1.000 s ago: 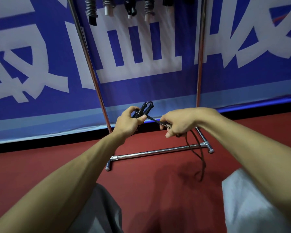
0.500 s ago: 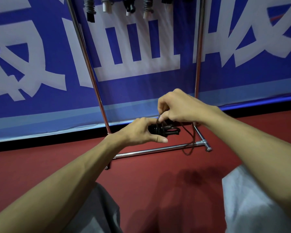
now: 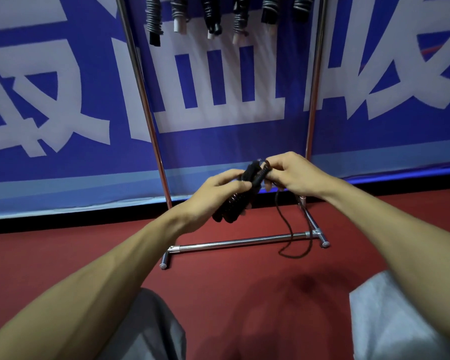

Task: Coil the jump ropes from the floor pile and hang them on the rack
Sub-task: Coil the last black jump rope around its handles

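The top rail of the rack [image 3: 240,241] was cut off by the frame, so I saw only the lower ends of six coiled ropes [image 3: 211,19] hanging there. The floor pile was out of view. My left hand [image 3: 213,194] gripped one black jump rope [image 3: 240,201], partly wound into a bundle and held tilted in front of the rack. My right hand [image 3: 295,175] pinched the cord at the bundle's upper end, though the fingers hid exactly how. One loose tail [image 3: 288,229] drooped past the base bar. Half a second before, the right hand was above the bundle, which lay flatter; the tail had dropped lower since.
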Demonstrator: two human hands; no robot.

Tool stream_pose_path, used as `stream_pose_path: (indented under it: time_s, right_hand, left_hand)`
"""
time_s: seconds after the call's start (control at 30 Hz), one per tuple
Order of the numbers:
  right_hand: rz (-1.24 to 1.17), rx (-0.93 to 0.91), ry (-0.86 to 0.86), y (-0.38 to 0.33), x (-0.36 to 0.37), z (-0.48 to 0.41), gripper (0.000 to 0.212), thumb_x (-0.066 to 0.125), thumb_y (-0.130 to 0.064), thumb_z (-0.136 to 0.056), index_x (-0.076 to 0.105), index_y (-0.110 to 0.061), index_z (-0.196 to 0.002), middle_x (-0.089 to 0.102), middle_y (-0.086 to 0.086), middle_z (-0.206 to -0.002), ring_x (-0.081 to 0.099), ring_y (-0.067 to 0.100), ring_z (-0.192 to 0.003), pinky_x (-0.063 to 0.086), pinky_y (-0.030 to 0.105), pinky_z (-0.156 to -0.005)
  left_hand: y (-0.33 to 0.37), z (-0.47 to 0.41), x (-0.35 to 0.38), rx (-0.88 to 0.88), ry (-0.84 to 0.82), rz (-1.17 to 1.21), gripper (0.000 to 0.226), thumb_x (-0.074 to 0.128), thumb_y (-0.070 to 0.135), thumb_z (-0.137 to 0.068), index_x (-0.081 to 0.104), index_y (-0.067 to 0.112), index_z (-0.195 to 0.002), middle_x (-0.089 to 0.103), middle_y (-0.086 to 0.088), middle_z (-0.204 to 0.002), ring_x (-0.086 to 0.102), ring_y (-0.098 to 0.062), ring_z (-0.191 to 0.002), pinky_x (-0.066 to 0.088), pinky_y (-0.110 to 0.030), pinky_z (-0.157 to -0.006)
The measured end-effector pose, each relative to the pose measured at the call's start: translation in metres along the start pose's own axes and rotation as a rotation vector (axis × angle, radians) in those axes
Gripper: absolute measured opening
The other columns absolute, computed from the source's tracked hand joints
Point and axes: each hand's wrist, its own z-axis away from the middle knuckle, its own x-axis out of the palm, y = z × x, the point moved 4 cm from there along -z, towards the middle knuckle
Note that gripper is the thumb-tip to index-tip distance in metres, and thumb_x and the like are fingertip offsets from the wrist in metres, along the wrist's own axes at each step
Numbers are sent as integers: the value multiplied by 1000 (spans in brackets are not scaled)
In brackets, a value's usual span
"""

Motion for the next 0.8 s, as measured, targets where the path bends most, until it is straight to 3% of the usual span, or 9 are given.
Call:
stream_pose_path:
  time_s: [0.17, 0.27, 0.33, 0.43, 0.53, 0.6, 0.67, 0.7, 0.8]
  right_hand:
    - [-116, 32, -110, -11, 9, 1, 26, 54, -25, -97, 62, -14, -75, 54, 1, -58, 47, 14, -47, 40, 22, -50]
    - [-89, 91, -222, -7, 13, 4, 15, 67, -18, -89, 60, -13, -77, 53, 2, -56, 50, 11, -44, 41, 21, -48]
    - [-32, 116, -261, -4, 17, 5, 14, 66, -19, -91, 63, -10, -80, 55, 2, -55, 55, 11, -44, 44, 22, -48]
    - [68, 126, -245, -3, 18, 4, 19, 60, -25, -94, 63, -8, -86, 58, 1, -55, 60, 13, -46, 43, 17, -45]
    - [288, 64, -338, -16, 25, 5, 15, 59, -28, -94, 60, -15, -101, 60, 1, -67, 61, 21, -60, 50, 28, -56]
    - [502, -17, -419, -26, 34, 10, 17, 54, -30, -97, 57, -15, -104, 53, 0, -75, 60, 25, -77, 49, 37, -68]
    - [697, -118, -454, -33, 42, 14, 18, 49, -33, -99, 53, -15, -97, 45, -3, -75, 56, 27, -83, 41, 35, -66]
    - [764, -165, -452, -37, 43, 16, 17, 47, -32, -100, 51, -18, -92, 44, -4, -73, 54, 27, -80, 38, 33, -63]
    - [808, -280, -369, -46, 37, 19, 15, 47, -27, -100, 57, -25, -89, 58, -2, -76, 55, 25, -75, 39, 33, -60]
  left_hand:
    - [2, -3, 3, -78, 4, 292, 34, 50, 24, -98, 50, 16, -131, 68, -7, -93, 61, -29, -73, 53, -38, -70]
    - [3, -4, -4, -104, 11, 434, 17, 50, 30, -96, 56, 23, -110, 60, -11, -90, 61, -29, -74, 54, -37, -74]
    - [0, -8, -18, -103, 66, 520, 11, 53, 33, -95, 55, 23, -99, 60, -12, -87, 63, -30, -77, 51, -42, -85]
    - [-5, -12, -32, -103, 140, 516, 13, 55, 33, -96, 57, 21, -101, 63, -12, -90, 66, -30, -82, 54, -43, -87]
    - [-13, -11, -37, -102, 285, 349, 15, 55, 28, -98, 57, 15, -105, 62, -14, -89, 66, -26, -76, 57, -38, -69]
    - [-20, -9, -38, -77, 294, -123, 20, 59, 28, -96, 55, 17, -112, 64, -15, -86, 63, -24, -69, 54, -31, -56]
    - [-26, -10, -36, -65, 170, -624, 35, 64, 34, -92, 53, 21, -123, 68, -11, -88, 61, -19, -67, 49, -23, -56]
    - [-28, -9, -34, -67, 116, -739, 40, 66, 36, -90, 53, 21, -126, 67, -5, -84, 58, -15, -65, 44, -16, -53]
    - [-25, -9, -27, -48, 47, -714, 42, 72, 34, -85, 59, 21, -122, 59, 4, -70, 48, -8, -53, 37, -11, -47]
